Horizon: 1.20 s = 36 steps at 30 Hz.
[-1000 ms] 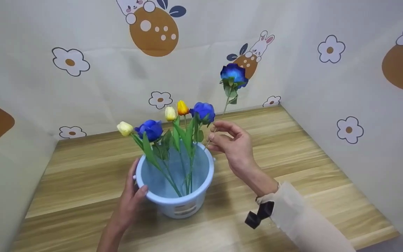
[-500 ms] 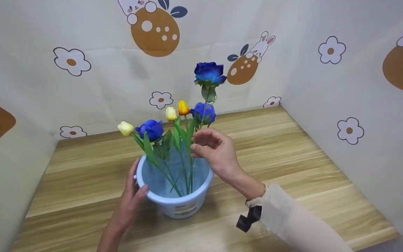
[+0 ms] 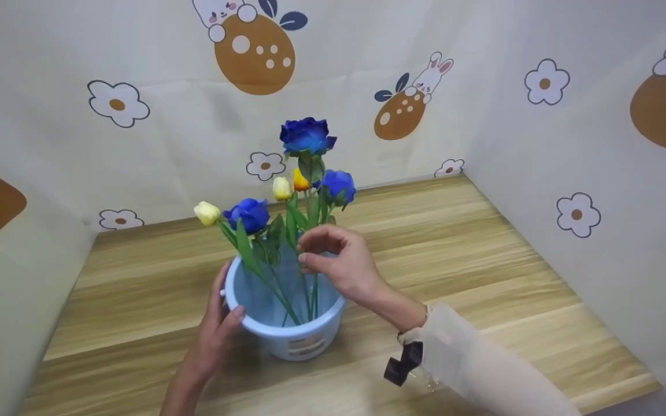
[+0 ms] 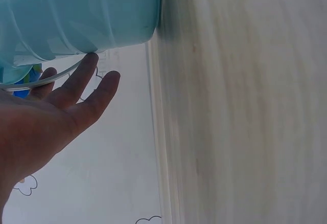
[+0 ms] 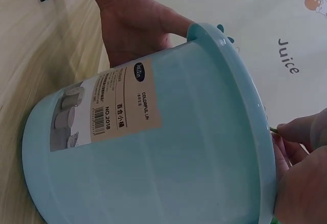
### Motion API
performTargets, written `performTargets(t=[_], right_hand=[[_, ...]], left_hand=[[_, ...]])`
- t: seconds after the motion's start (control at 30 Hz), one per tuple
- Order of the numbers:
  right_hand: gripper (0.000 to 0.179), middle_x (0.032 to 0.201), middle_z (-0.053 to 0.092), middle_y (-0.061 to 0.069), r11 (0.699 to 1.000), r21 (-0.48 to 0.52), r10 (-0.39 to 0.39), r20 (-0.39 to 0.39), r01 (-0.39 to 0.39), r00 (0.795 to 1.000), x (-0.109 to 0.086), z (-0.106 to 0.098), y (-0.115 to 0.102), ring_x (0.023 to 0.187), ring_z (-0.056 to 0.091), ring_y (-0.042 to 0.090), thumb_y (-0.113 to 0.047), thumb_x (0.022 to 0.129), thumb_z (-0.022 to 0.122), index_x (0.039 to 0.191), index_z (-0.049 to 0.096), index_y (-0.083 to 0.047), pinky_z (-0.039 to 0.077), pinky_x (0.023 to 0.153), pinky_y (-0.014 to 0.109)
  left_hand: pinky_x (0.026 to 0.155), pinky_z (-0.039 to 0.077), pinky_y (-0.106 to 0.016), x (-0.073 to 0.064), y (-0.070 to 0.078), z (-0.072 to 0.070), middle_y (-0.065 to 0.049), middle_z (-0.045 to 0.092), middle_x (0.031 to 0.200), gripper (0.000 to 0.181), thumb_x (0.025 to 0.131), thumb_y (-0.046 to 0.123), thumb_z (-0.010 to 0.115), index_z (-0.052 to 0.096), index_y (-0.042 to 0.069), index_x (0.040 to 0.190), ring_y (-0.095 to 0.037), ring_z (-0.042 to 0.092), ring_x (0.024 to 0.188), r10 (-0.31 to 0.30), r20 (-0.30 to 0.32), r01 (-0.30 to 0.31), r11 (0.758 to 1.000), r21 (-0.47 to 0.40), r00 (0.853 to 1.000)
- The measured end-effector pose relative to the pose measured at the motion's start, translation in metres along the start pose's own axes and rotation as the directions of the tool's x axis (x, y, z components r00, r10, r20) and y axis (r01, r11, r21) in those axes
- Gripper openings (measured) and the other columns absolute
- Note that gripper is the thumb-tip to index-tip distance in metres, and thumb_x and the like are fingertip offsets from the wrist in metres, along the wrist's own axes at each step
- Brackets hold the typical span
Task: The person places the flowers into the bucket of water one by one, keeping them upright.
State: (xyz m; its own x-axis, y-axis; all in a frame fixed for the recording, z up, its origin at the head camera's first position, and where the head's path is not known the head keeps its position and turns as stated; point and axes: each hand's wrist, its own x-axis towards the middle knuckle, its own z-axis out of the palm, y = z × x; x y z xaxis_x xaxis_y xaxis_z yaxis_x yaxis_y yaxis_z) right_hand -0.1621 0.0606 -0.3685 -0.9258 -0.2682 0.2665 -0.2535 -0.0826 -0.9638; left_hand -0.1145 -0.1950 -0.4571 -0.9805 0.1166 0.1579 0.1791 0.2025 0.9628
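A light blue plastic bucket [image 3: 287, 332] stands upright on the table, holding several flowers. My left hand [image 3: 211, 335] grips its left side, thumb at the rim and fingers along the outer wall; in the left wrist view those fingers [image 4: 84, 75] are against the bucket. Above the bucket's right part, my right hand [image 3: 350, 266] pinches the thin stem of a tall blue rose [image 3: 308, 137] between thumb and fingers. Its bloom rises above the others. The stem's lower end is hard to make out. In the right wrist view a bit of green stem [image 5: 274, 130] shows at my thumb.
In the bucket stand two pale yellow tulips, one at the left [image 3: 207, 213], an orange tulip [image 3: 300, 180] and two lower blue flowers [image 3: 337, 186]. The wood-grain table [image 3: 460, 254] meets patterned cloth walls [image 3: 333, 92] behind and at the sides.
My right hand has moved left and slightly down with the blue rose, from beside the bucket to over its opening. The left hand and bucket have stayed put.
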Motion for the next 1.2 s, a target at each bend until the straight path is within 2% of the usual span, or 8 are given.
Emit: performTargets(t=[0.17, 0.3, 0.6, 0.87, 1.2], right_hand=[[0.021, 0.1, 0.075, 0.01, 0.999, -0.05, 0.018, 0.041, -0.016, 0.999, 0.001, 0.004, -0.002, 0.09, 0.071, 0.015, 0.007, 0.088, 0.075, 0.109, 0.074, 0.005, 0.067, 0.08, 0.039], [0.018, 0.102, 0.077, 0.012, 0.993, -0.121, 0.026, 0.078, -0.016, 0.997, 0.001, 0.006, -0.004, 0.093, 0.071, 0.016, 0.003, 0.089, 0.076, 0.107, 0.077, 0.001, 0.066, 0.082, 0.035], [0.018, 0.105, 0.078, 0.007, 0.983, -0.185, 0.039, 0.176, -0.006, 0.984, 0.0, 0.012, -0.005, 0.098, 0.072, 0.016, -0.001, 0.093, 0.076, 0.11, 0.079, -0.004, 0.065, 0.083, 0.033], [0.017, 0.102, 0.079, 0.01, 0.978, -0.206, 0.01, 0.253, 0.044, 0.967, -0.001, 0.019, -0.006, 0.089, 0.071, 0.011, -0.001, 0.092, 0.076, 0.109, 0.079, 0.001, 0.066, 0.077, 0.032], [0.015, 0.101, 0.08, 0.008, 0.959, -0.282, 0.09, 0.326, 0.005, 0.941, 0.0, 0.027, -0.006, 0.08, 0.071, 0.008, 0.0, 0.092, 0.076, 0.106, 0.081, -0.001, 0.064, 0.075, 0.027]], left_hand=[[0.122, 0.027, -0.071, 0.0, 0.0, -0.001, -0.014, 0.011, 0.177, 0.073, 0.108, 0.025, 0.046, 0.009, 0.038, 0.17, -0.049, 0.024, 0.157, -0.019, -0.001, 0.019, 1.0, 0.018, 1.0], [0.122, 0.027, -0.071, 0.0, -0.001, -0.001, -0.014, 0.012, 0.177, 0.073, 0.108, 0.024, 0.046, 0.009, 0.038, 0.17, -0.049, 0.024, 0.157, -0.011, -0.003, 0.011, 0.999, 0.031, 1.0], [0.124, 0.024, -0.07, 0.001, 0.001, -0.001, -0.013, 0.009, 0.178, 0.073, 0.109, 0.027, 0.046, 0.008, 0.037, 0.17, -0.048, 0.021, 0.158, -0.036, 0.006, 0.036, 0.999, 0.032, 0.999], [0.125, 0.023, -0.069, 0.001, 0.002, 0.0, -0.015, 0.007, 0.178, 0.074, 0.108, 0.025, 0.046, 0.007, 0.033, 0.171, -0.05, 0.021, 0.158, -0.038, 0.009, 0.038, 0.999, 0.016, 0.999], [0.124, 0.024, -0.07, 0.001, 0.003, -0.001, -0.014, 0.002, 0.179, 0.075, 0.109, 0.031, 0.047, 0.004, 0.036, 0.17, -0.053, 0.014, 0.16, -0.061, 0.028, 0.061, 0.998, 0.006, 0.998]])
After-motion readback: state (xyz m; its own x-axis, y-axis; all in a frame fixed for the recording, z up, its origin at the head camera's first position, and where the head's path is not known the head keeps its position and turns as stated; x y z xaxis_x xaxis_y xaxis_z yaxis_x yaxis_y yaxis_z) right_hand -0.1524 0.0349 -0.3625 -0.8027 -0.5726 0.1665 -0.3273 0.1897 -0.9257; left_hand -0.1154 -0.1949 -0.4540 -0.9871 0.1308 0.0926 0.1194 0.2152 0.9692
